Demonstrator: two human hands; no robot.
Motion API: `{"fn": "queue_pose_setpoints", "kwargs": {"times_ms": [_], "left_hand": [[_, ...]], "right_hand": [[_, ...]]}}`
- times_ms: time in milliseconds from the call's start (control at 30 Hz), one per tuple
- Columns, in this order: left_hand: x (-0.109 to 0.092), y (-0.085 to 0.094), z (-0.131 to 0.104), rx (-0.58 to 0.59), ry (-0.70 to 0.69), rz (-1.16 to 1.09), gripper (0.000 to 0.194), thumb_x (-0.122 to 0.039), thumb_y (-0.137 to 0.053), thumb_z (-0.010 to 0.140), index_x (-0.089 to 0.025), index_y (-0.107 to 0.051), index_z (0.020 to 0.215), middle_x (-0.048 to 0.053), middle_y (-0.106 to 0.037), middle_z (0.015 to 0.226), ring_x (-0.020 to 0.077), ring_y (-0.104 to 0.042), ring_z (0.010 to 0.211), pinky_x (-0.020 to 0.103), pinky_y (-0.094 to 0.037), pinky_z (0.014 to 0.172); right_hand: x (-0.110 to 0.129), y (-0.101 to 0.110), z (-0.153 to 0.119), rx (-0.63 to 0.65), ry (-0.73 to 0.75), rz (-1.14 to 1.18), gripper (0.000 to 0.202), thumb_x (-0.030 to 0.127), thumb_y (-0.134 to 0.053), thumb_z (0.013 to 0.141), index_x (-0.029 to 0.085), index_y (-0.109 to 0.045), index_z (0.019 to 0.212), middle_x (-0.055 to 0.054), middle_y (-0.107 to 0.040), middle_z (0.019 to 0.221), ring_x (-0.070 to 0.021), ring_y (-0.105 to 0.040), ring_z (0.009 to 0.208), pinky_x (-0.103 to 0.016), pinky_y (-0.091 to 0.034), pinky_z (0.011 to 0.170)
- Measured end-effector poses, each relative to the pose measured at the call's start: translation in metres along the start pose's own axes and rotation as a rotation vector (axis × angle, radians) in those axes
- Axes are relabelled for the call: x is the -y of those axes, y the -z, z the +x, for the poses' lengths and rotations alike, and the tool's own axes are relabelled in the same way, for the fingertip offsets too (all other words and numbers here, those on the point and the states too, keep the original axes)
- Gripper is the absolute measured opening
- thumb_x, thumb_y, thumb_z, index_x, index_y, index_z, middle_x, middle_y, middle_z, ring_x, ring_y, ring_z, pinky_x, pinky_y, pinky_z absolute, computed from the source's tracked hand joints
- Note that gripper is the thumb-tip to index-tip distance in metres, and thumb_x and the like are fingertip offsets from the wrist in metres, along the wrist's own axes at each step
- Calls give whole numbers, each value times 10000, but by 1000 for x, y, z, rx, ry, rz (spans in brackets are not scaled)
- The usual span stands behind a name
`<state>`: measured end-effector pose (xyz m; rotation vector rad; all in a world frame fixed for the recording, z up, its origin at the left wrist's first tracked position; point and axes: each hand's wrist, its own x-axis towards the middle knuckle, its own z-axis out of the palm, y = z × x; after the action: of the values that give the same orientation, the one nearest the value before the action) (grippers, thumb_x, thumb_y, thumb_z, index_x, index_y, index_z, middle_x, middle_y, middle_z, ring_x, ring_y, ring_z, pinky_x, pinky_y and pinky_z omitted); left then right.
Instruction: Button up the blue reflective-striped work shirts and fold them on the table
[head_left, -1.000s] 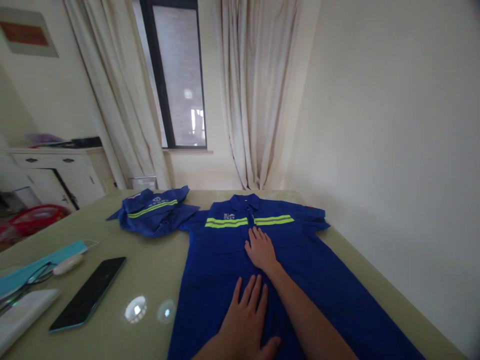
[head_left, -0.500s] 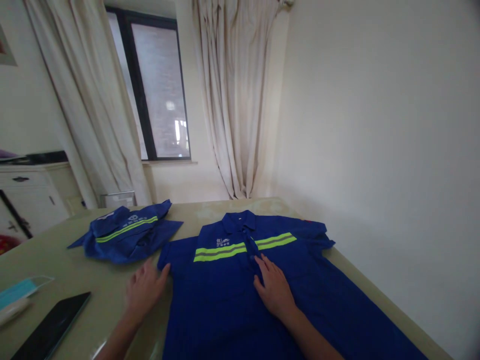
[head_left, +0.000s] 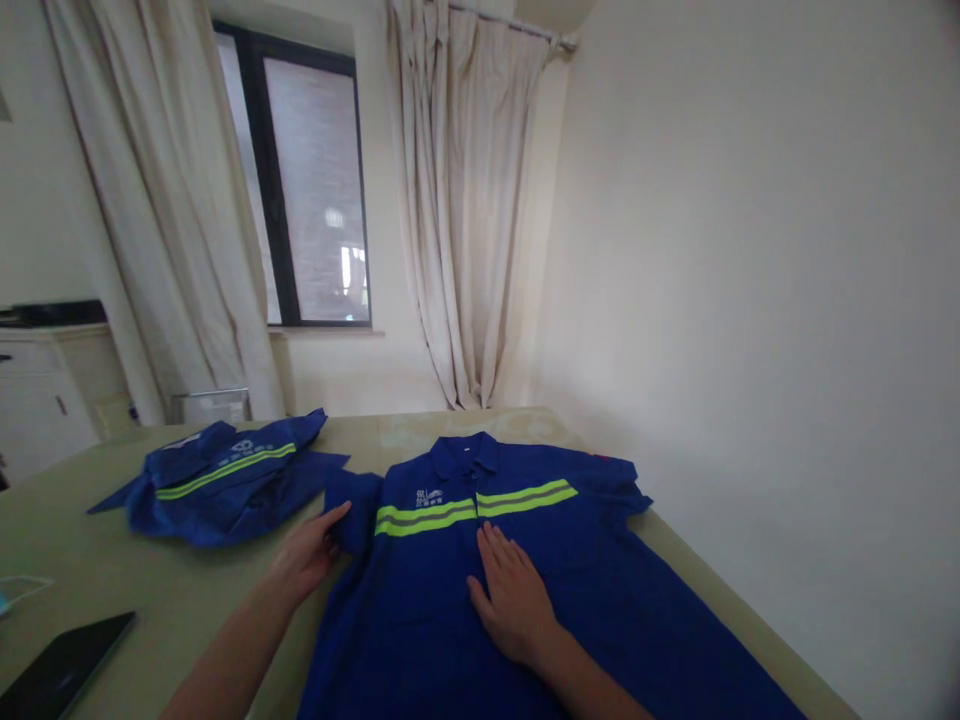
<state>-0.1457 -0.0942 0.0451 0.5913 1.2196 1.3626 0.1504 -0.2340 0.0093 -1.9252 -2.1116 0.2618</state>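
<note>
A blue short-sleeved work shirt [head_left: 442, 590] with a yellow-green reflective stripe lies spread front up, its collar toward the window. At its left sleeve in the picture, my left hand [head_left: 309, 552] pinches the cuff between thumb and fingers, lifting the edge a little. My right hand [head_left: 514, 590] rests flat on the shirt's front, just below the stripe near the button placket, with fingers stretched out. The shirt's lower part runs out of view at the bottom.
A second blue garment [head_left: 225, 485] with a similar stripe lies crumpled on the table [head_left: 217, 590] at left. Nearer sits a black tablet or phone [head_left: 67, 660], with part of a face mask [head_left: 11, 598] beside it. A wall [head_left: 750, 350] borders the table's right side.
My left hand has moved right and up, closing on the sleeve's cuff. The front placket now lies flatter, under my outstretched right hand. The camera view has shifted slightly.
</note>
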Motion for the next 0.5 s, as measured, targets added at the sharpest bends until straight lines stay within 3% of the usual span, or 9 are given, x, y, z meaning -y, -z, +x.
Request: {"fn": "queue_pose_setpoints", "kwargs": {"times_ms": [67,167,267,333,367,433,500], "left_hand": [[-19,3,7,-35,-70,8,349,-64,-719,813,-183,-684,1139,13,-766,844,133,-695,616,237,-591,643],[-56,13,21,-117,-234,59,336,-143,-639,896,-163,-657,1231,41,-774,1007,157,-733,836,289,-599,847],[-86,24,28,-325,-447,434,484,-226,-627,896,-59,-581,1348,149,-725,1221,288,-683,1133,465,-513,1055],[-92,26,25,-469,-652,748,586,-260,-602,888,-13,-511,1412,212,-633,1379,363,-567,1313,541,-404,1153],[-88,25,22,-473,-761,865,594,-275,-567,897,-11,-496,1424,222,-596,1428,369,-525,1361,540,-370,1180],[-65,17,12,-298,-921,1019,548,-320,-473,930,-51,-523,1405,190,-597,1443,321,-535,1367,471,-381,1190],[-24,6,1,38,-929,1137,511,-381,-383,966,-127,-575,1366,120,-668,1376,249,-606,1303,388,-441,1153]], "right_hand": [[7,-5,9,-18,-23,6,689,453,-374,1006,91,-318,1590,-114,-245,1659,-276,-232,1546,-463,-205,1263],[22,-22,30,-89,-52,22,691,472,-349,1013,87,-327,1586,-125,-258,1659,-269,-235,1546,-460,-197,1262],[43,-42,56,-159,-75,36,699,483,-357,1009,78,-341,1579,-149,-276,1653,-280,-261,1537,-474,-204,1254],[59,-53,71,-191,-80,46,694,472,-381,1001,68,-367,1566,-168,-289,1647,-295,-279,1529,-486,-209,1249],[66,-57,77,-202,-78,52,689,463,-395,997,60,-386,1555,-178,-299,1641,-302,-285,1526,-490,-211,1247],[77,-59,87,-217,-70,68,682,438,-434,983,36,-416,1534,-202,-328,1624,-314,-298,1519,-492,-215,1245],[81,-56,96,-228,-52,107,663,399,-467,969,15,-447,1509,-225,-365,1602,-326,-327,1506,-492,-237,1237]]}}
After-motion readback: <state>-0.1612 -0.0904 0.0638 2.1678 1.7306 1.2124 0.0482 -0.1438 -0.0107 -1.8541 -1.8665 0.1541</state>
